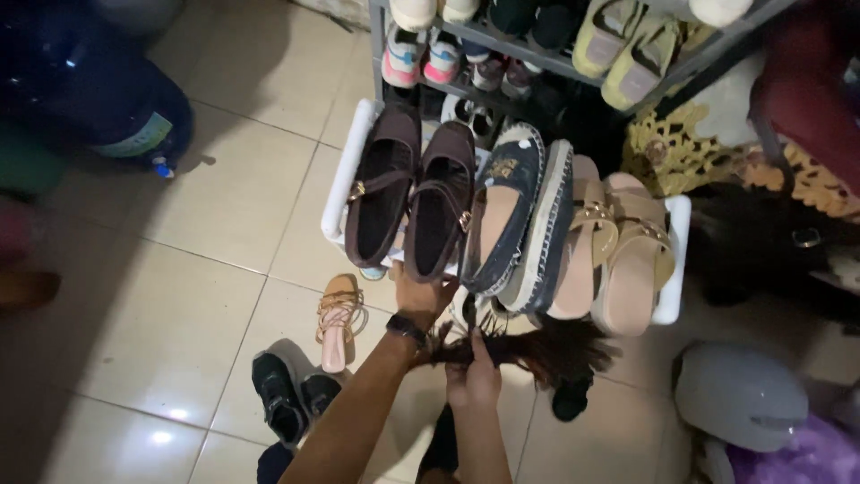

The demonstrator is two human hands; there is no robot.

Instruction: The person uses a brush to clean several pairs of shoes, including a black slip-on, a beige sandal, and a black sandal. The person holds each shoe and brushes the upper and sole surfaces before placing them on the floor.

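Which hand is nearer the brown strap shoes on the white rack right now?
Left. The left hand touches the heel of the right-side brown strap shoe on the white rack. The right hand is lower, apart from it, gripping a dark feather duster.

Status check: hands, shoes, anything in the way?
Left hand touching the heel of a brown shoe on the white rack. Right hand gripping a dark duster. Tan sandal on the floor beside the rack.

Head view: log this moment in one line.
left hand on brown strap shoe | right hand gripping dark feather duster | white shoe rack
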